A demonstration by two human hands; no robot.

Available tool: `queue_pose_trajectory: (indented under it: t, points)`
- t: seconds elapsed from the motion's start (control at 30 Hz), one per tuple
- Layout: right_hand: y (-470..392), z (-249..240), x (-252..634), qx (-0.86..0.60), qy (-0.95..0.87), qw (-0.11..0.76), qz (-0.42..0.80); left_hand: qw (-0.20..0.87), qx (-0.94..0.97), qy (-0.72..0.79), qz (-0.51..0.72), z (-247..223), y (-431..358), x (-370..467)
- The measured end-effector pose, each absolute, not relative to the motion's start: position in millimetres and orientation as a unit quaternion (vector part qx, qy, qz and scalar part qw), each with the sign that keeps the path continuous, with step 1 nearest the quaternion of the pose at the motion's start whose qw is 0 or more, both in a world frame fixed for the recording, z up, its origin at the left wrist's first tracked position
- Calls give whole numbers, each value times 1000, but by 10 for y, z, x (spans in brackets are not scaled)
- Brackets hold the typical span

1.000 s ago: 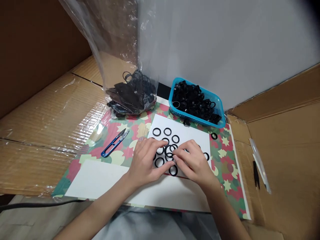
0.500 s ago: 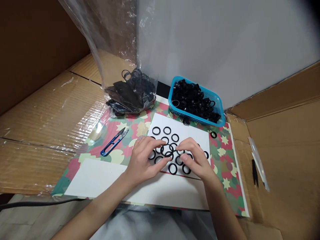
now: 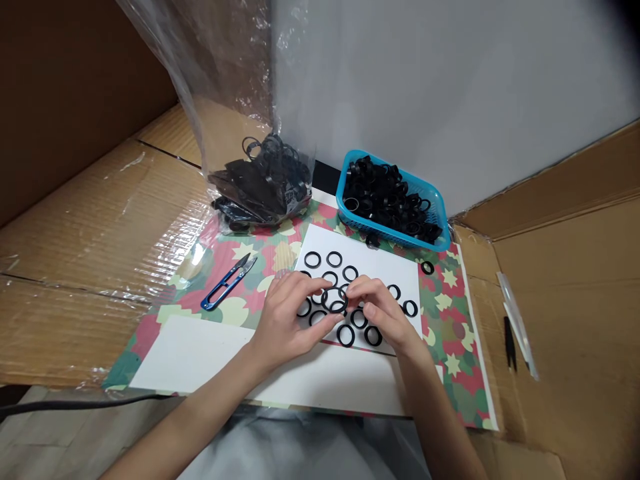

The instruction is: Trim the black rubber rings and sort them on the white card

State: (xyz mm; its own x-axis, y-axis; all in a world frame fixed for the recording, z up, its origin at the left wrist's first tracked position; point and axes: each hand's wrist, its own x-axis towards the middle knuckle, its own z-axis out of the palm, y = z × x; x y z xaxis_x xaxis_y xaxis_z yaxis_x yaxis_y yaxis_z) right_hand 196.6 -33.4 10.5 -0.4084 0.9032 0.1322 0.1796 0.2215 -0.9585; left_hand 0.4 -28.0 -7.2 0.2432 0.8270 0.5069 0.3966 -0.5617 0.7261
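Observation:
Between the thumb and index finger of my left hand [image 3: 293, 317] a thin black ring [image 3: 324, 303] is held up over the white sheet. My right hand [image 3: 387, 310] is curled at the right side of this ring, its fingertips meeting the rim; part of the contact is hidden. Below both hands, several loose black rings, such as one ring [image 3: 339, 335] near the front, lie spread on the white sheet [image 3: 320, 239]. Some of them are partly covered by my fingers.
A blue basket [image 3: 400, 239] full of black rings stands at the back. To its left is a clear plastic bag [image 3: 260, 193] with black pieces. Blue thread snips [image 3: 220, 293] lie on the left, one ring [image 3: 427, 268] on the patterned board, and black tweezers [image 3: 510, 343] far right.
My right hand has moved slightly left and its fingers have drawn closer to the held ring, uncovering rings to its right. My left hand keeps its hold nearly unmoved.

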Motion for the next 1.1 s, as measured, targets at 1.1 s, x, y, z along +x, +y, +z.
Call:
queue_pose_trajectory:
  t: [1.1]
  points:
    - [38,-165,3168,-632,-712,235,195,265,770,412,409,-66,-257,-19]
